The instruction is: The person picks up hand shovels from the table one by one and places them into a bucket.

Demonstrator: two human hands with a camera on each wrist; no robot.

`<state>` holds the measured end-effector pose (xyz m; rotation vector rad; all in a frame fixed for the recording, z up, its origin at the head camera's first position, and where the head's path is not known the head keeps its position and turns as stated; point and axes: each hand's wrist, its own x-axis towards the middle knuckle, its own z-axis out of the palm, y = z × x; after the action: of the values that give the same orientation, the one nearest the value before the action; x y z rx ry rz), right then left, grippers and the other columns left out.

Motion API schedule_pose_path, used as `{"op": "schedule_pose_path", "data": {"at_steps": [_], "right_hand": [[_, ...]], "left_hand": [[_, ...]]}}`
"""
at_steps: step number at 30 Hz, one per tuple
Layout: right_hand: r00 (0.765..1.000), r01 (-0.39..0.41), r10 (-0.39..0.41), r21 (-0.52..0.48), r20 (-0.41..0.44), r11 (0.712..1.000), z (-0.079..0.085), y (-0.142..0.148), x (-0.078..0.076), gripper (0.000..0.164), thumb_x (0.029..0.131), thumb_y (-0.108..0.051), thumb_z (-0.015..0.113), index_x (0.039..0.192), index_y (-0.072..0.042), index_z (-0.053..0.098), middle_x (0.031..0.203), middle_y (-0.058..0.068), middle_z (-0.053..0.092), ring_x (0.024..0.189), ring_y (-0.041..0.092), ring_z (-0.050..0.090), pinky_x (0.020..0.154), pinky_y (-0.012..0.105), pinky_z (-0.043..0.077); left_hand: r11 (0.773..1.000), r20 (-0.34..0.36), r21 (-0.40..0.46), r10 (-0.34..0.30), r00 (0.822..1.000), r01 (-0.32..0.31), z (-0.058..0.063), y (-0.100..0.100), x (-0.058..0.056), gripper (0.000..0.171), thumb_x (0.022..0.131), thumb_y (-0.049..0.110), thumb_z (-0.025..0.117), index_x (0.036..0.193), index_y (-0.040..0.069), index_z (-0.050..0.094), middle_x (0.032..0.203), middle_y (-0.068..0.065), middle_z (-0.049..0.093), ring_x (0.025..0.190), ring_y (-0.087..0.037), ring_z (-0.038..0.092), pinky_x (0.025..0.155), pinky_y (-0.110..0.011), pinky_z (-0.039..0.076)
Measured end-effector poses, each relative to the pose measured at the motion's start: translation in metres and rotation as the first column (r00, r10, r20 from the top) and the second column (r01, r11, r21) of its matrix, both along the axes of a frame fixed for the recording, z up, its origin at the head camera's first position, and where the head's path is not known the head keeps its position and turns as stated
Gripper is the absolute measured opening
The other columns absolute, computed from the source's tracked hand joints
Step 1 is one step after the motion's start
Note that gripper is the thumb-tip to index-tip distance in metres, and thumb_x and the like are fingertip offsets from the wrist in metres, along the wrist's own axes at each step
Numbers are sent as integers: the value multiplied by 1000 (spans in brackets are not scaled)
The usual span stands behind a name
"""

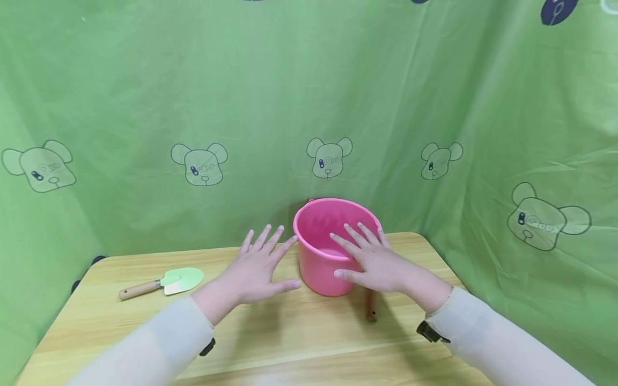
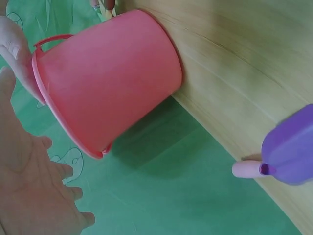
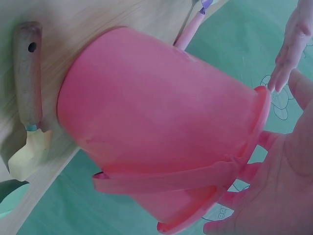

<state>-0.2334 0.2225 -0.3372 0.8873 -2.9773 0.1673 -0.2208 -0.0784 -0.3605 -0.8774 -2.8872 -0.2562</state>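
Observation:
A pink bucket (image 1: 324, 271) stands upright near the table's back edge. My left hand (image 1: 256, 271), fingers straight and spread, is left of it; its index fingertip appears close to the rim, and contact is unclear. My right hand (image 1: 379, 262), also spread, is above the bucket's right rim, its fingers over the opening; I cannot tell whether it touches. Neither hand holds anything. The bucket's handle (image 3: 171, 180) hangs down its side in the right wrist view. Beneath the right hand lies a wooden-handled tool (image 3: 28, 78), its head mostly hidden in the head view.
A trowel (image 1: 161, 282) with a pale green blade and wooden handle lies at the table's left. The left wrist view has a purple piece (image 2: 293, 147) with a pink handle. A green rim (image 3: 11, 199) shows at the right wrist view's lower left. Green curtain (image 1: 270, 107) surrounds the table.

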Motion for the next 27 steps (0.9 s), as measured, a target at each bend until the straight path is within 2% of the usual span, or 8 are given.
{"op": "schedule_pose_path", "data": {"at_steps": [5, 9, 13, 20, 27], "right_hand": [[1000, 6, -6, -8, 2, 1000, -2, 1, -1, 80, 94, -63, 55, 159, -26, 27, 165, 16, 17, 150, 45, 5, 113, 71, -1], [1000, 11, -11, -5, 13, 1000, -3, 1, -1, 81, 93, -66, 52, 159, -26, 28, 164, 16, 18, 150, 45, 6, 112, 72, 0], [1000, 7, -6, -15, 23, 1000, -4, 0, -1, 81, 93, -68, 50, 158, -25, 29, 164, 16, 19, 150, 45, 6, 112, 72, -1], [999, 1, 0, -15, 42, 1000, -5, -2, -3, 79, 95, -64, 52, 158, -23, 29, 163, 16, 21, 150, 45, 9, 115, 68, 1], [999, -4, 5, -21, 47, 1000, -7, -2, -4, 80, 95, -66, 49, 158, -23, 29, 163, 16, 23, 150, 44, 13, 115, 68, 2]], "left_hand": [[1000, 27, -10, 11, 1000, -11, -4, 8, -5, 94, 86, 86, 28, 161, 33, 8, 166, -2, 0, 153, -30, -3, 119, -57, -4], [1000, 44, -20, 17, 999, -16, -6, 13, -8, 93, 85, 88, 26, 160, 36, 5, 166, 1, -2, 153, -28, -4, 119, -55, -2], [1000, 31, -15, -3, 1000, 4, -9, 20, -12, 92, 86, 87, 25, 161, 35, 9, 167, -1, 2, 153, -31, 0, 119, -57, 2], [1000, 43, -7, -13, 999, 13, -12, 28, -17, 91, 87, 86, 24, 161, 34, 9, 166, 0, -2, 153, -31, 0, 120, -57, 3], [1000, 32, 13, -15, 999, 15, -13, 32, -21, 89, 89, 84, 25, 161, 34, 9, 167, -4, 3, 153, -30, -1, 120, -57, 4]]}}
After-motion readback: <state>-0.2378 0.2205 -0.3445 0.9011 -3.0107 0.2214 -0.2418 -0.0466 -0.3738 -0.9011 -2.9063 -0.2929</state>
